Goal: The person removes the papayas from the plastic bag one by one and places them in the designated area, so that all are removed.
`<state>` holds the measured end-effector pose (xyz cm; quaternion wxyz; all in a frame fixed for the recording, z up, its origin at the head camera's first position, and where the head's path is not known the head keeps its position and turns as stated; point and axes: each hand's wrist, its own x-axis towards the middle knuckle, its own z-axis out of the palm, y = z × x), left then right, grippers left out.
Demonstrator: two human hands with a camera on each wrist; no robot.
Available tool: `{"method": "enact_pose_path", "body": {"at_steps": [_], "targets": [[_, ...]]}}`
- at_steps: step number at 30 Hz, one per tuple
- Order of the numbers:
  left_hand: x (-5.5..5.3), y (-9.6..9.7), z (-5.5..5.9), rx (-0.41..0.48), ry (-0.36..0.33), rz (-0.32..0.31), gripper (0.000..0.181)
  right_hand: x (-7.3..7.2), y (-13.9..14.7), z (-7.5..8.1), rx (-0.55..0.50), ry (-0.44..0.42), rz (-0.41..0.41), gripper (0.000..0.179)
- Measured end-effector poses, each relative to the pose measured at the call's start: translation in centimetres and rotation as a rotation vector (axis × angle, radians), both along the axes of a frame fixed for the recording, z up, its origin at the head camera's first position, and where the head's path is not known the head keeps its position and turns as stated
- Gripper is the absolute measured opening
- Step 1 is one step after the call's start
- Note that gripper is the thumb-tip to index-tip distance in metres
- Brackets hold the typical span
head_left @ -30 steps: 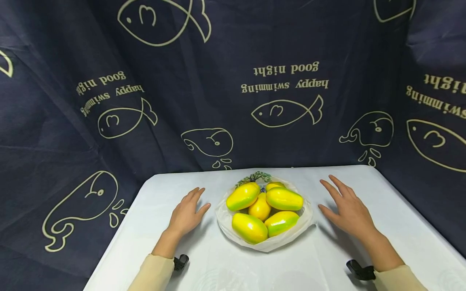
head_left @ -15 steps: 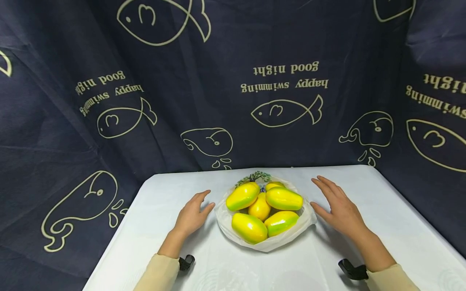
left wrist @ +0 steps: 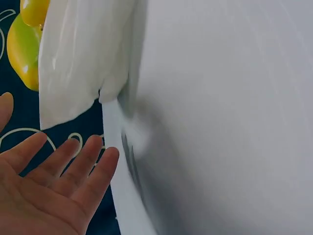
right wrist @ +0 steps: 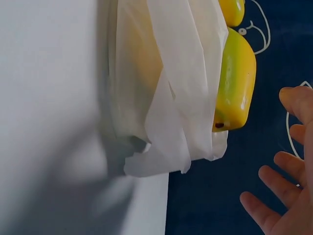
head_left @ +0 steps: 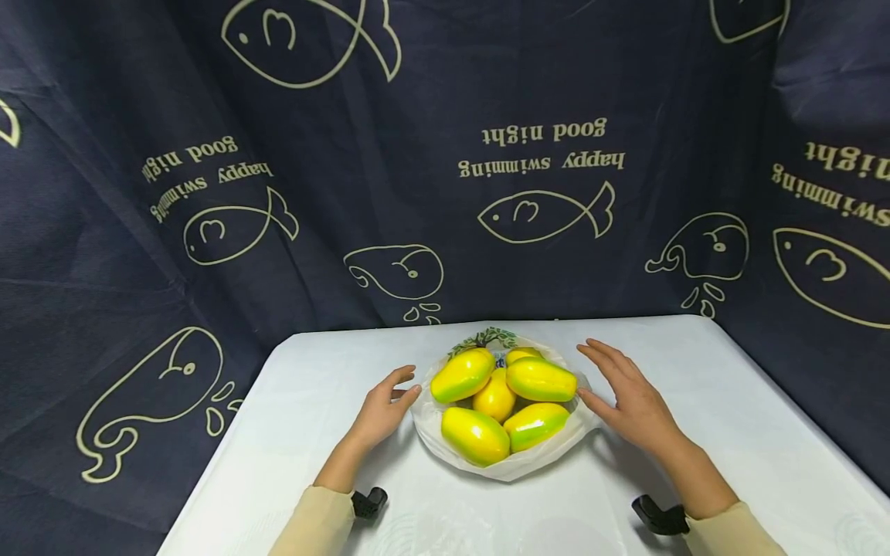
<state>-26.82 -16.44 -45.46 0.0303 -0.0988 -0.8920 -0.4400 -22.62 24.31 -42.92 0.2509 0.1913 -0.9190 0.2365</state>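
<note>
A white plastic bag with a green tree print stands on the table, its mouth spread wide. Inside it lie several glossy yellow-green fruits shaped like papayas. My left hand hovers at the bag's left rim, fingers spread and holding nothing. On the opposite side my right hand is raised, its thumb close to the right rim; whether it touches is unclear. The left wrist view shows the left palm apart from the bag's side. In the right wrist view, the fingers are clear of the bag.
The white tabletop extends around the bag to both sides and in front. Behind and beside it hangs a dark blue cloth with fish and whale drawings. Each wrist carries a small black device.
Both hands have moved inward toward the bag from either side, the left one rightward and the right one leftward. The bag and the fruits have stayed in place.
</note>
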Motion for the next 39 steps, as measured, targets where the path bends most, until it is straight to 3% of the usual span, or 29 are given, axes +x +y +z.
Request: {"method": "enact_pose_path", "body": {"at_steps": [9, 15, 21, 39], "targets": [[-0.1, 0.8, -0.2, 0.282, -0.182, -0.065, 0.052, -0.3, -0.7, -0.4, -0.017, -0.021, 0.037, 0.066], [-0.4, 1.2, -0.6, 0.358, -0.272, -0.062, 0.053, -0.4, -1.0, -0.7, -0.011, -0.044, 0.028, 0.067], [-0.5, 1.5, -0.7, 0.373, -0.285, -0.052, 0.052, -0.3, -1.4, -1.1, -0.025, -0.067, 0.032, 0.066], [-0.6, 1.6, -2.6, 0.613, -0.256, -0.078, 0.049, -0.4, -2.7, -1.2, -0.096, -0.116, 0.109, 0.069]]}}
